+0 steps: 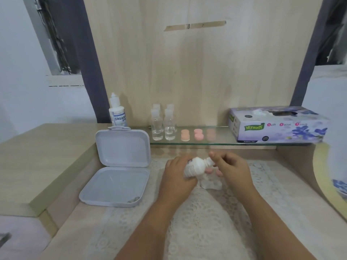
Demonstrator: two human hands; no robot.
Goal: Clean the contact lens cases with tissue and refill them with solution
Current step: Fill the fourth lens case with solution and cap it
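My left hand [177, 174] grips a white solution bottle [194, 167], tilted with its neck pointing right. My right hand [231, 169] pinches the bottle's cap end at the neck. Just below the bottle, a clear lens case [211, 184] lies on the lace mat, with pink caps [209, 170] partly hidden behind my hands. Three more pink and orange lens cases [198, 133] sit on the glass shelf. A purple tissue box [277, 124] stands at the shelf's right end.
An open grey plastic box [116, 186] lies left of my hands, lid up. A second solution bottle [117, 111] and several small clear bottles [163, 122] stand on the shelf [216, 142]. A raised wooden ledge is on the left, a curved panel on the right.
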